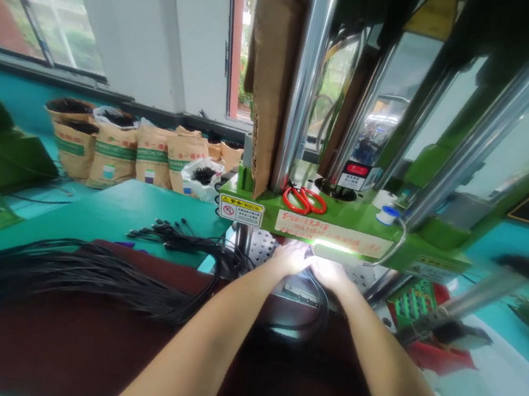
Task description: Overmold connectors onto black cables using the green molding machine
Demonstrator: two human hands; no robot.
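Observation:
My left hand (291,258) and my right hand (327,273) are close together under the green press head (264,201), in the glare of a lamp. Both are at the black cables (323,302) that loop down in front of the metal fixture (300,292). The glare washes out the fingers, and what they hold between them is too small to name. To the left, a long bundle of black cables (129,280) lies across the dark red surface (69,334), its connector ends (162,231) on the green table.
Red-handled scissors (303,200) and a blue-and-white spool (388,215) rest on the press head. Metal columns (306,83) rise above it. Paper sacks (114,153) stand beyond the green table (141,204). A green-and-red control panel (417,301) is at the right.

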